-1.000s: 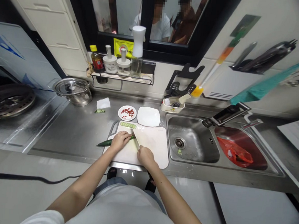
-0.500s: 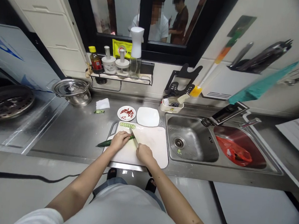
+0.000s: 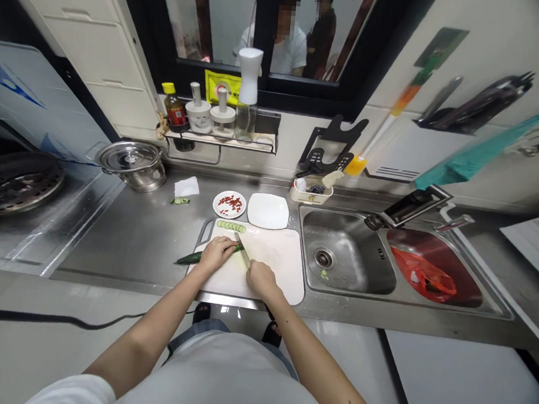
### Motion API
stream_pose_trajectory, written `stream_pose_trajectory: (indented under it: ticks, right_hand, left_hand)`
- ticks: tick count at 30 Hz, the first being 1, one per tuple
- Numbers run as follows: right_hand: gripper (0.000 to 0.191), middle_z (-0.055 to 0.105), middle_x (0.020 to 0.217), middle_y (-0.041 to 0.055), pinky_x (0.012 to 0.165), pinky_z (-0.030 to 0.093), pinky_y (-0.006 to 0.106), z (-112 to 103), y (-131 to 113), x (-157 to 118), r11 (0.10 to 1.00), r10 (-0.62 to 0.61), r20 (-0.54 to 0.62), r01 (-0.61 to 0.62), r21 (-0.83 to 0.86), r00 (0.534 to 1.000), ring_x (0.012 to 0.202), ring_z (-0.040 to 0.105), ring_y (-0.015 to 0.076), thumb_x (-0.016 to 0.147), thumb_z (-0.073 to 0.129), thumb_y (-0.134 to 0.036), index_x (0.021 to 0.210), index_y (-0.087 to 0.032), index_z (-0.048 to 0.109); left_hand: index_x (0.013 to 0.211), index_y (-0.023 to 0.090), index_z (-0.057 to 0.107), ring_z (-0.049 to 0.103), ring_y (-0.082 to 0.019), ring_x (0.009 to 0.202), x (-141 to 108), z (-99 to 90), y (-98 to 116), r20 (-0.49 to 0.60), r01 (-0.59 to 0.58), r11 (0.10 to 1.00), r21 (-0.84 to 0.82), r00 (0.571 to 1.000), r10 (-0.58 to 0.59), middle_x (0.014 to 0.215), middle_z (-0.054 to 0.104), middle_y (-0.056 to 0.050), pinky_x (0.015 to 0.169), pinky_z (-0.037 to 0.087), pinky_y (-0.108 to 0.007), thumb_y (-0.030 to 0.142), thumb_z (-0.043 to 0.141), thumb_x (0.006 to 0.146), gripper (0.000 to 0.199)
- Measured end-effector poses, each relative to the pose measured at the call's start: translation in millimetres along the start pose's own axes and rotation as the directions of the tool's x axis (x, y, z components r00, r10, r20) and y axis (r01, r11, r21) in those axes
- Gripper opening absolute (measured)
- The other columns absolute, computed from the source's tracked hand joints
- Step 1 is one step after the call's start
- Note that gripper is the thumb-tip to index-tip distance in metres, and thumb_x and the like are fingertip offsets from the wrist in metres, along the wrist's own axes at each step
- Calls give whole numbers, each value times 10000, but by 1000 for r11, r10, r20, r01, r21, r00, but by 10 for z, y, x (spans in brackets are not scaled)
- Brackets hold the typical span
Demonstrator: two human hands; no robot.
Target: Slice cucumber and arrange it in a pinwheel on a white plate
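My left hand is closed over a dark green cucumber, which lies across the white cutting board. One end of the cucumber sticks out past the board's left edge. In my right hand is a knife, its handle mostly hidden by my fingers. The blade is at the cucumber's right end, close to my left fingertips. A row of overlapping cucumber slices lies along the board's upper left edge. Behind the board are a small plate of chopped red pieces and a white square plate.
To the right is a double sink with green scraps near the drain and a red plastic bag. A lidded steel pot stands at the back left. Near it are a paper towel and a cucumber scrap. Bottles fill a wall shelf.
The view has shifted very slightly. Both hands keep nearly the same place, with the knife still against the cucumber's right end.
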State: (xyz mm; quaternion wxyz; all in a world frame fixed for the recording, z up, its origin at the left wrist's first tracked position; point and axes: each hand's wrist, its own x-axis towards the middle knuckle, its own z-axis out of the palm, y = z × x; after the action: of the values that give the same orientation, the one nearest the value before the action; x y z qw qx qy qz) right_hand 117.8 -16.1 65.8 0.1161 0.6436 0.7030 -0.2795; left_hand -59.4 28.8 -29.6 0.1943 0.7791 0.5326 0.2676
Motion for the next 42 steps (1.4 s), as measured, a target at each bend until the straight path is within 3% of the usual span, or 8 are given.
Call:
stream_pose_trajectory:
  ticks: [4, 13, 24, 33, 42]
  right_hand:
    - [353, 676, 1102, 170, 798, 469, 296, -4, 27, -43, 1000, 1, 13, -1, -7, 1000, 1039, 638, 242, 897, 374, -107, 1143, -111, 627]
    - [379, 668, 1137, 161, 829, 467, 293, -46, -103, 183, 1000, -15, -4, 15, 2, 1000, 1076, 623, 242, 881, 376, -94, 1172, -109, 617]
    - [345, 676, 1095, 168, 794, 459, 297, 30, 25, -34, 1000, 11, 28, -10, -14, 1000, 1041, 635, 243, 903, 366, -100, 1131, -114, 626]
    - [360, 676, 1103, 165, 810, 462, 293, 42, -76, 184, 1000, -7, -5, 7, 8, 1000, 1052, 631, 236, 888, 374, -93, 1146, -110, 624]
    - [345, 687, 1047, 171, 784, 465, 298, 170, 34, 66, 1000, 3, -8, -3, -22, 1000, 1017, 648, 240, 900, 360, -97, 1121, -114, 624]
  left_hand:
    - [1040, 241, 721, 598, -183, 905, 6, -14, 13, 12, -1, 1000, -16, 1000, 1, 948, 695, -45, 831, 452, -306, 317, 516, 930, 246]
    - [1028, 236, 724, 598, -186, 924, 14, 6, -11, 24, 6, 1000, -28, 1000, -5, 962, 696, -47, 844, 452, -313, 314, 521, 925, 241]
    - [1025, 243, 723, 603, -188, 935, 13, -12, 7, 23, 31, 999, -27, 999, -30, 973, 696, -47, 853, 460, -315, 327, 516, 926, 244]
    - [1034, 241, 719, 601, -188, 923, 9, -2, 2, 11, 20, 1000, -17, 1000, -20, 975, 697, -45, 840, 454, -314, 319, 522, 924, 238]
    - [1029, 243, 721, 606, -189, 938, 14, -4, -8, 16, 27, 999, -32, 1000, -26, 985, 698, -49, 855, 460, -319, 325, 522, 923, 240]
